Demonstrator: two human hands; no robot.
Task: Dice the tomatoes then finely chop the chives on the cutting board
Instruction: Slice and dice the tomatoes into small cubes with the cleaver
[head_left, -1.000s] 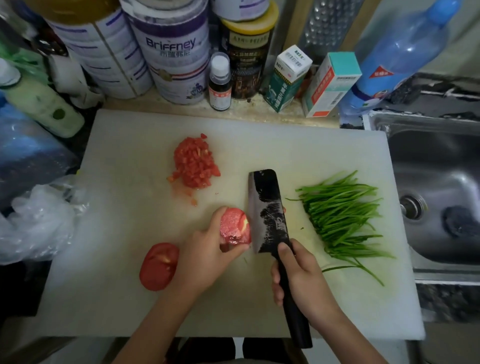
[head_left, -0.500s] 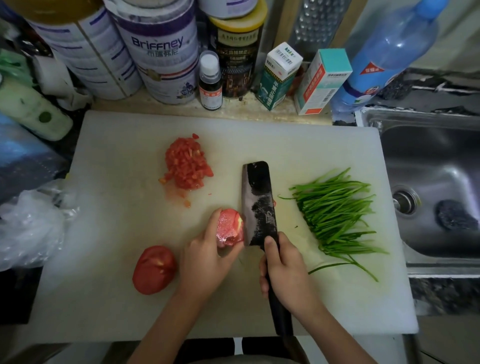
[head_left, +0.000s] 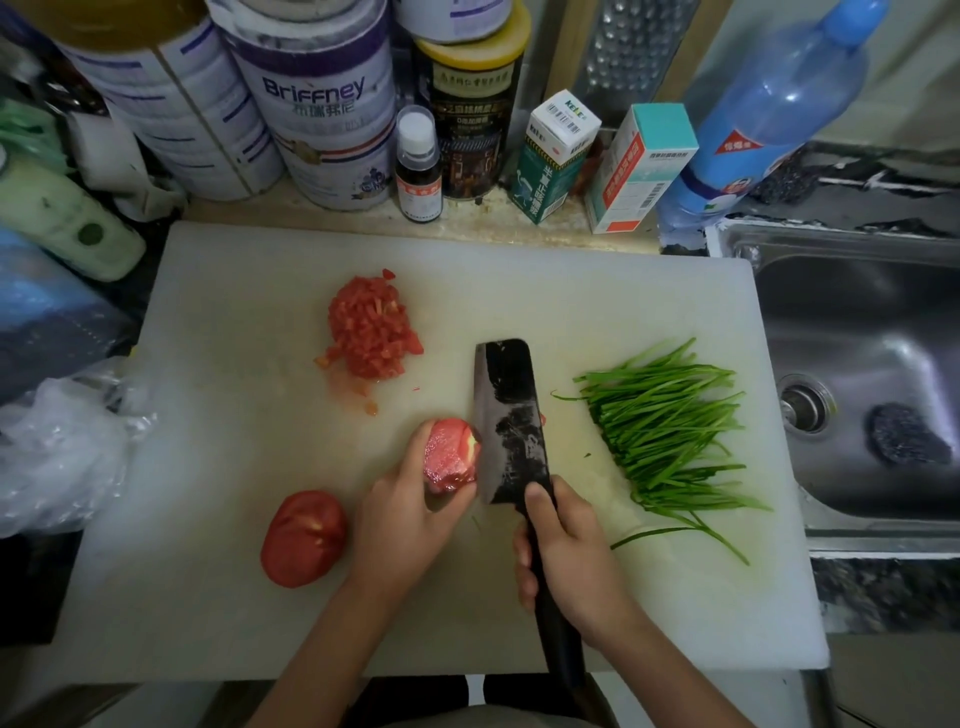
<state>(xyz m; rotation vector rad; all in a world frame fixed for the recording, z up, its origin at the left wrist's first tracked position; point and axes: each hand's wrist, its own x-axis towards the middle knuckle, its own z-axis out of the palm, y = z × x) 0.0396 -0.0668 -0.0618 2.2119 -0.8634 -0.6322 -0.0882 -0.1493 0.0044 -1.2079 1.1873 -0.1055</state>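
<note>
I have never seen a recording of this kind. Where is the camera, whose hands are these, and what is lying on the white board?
There is no machine here: a person works with two bare hands. The camera is worn on the person's head and looks forward and down, so both arms enter from the bottom edge. There is only this one view.

The left hand holds a tomato piece on the cutting board. The right hand holds a knife by its black handle, with the blade right beside that piece.

Also on the board are a pile of diced tomato, a tomato half at the near left, and long uncut chives on the right. Tins stand behind the board, and a sink is at the right.
</note>
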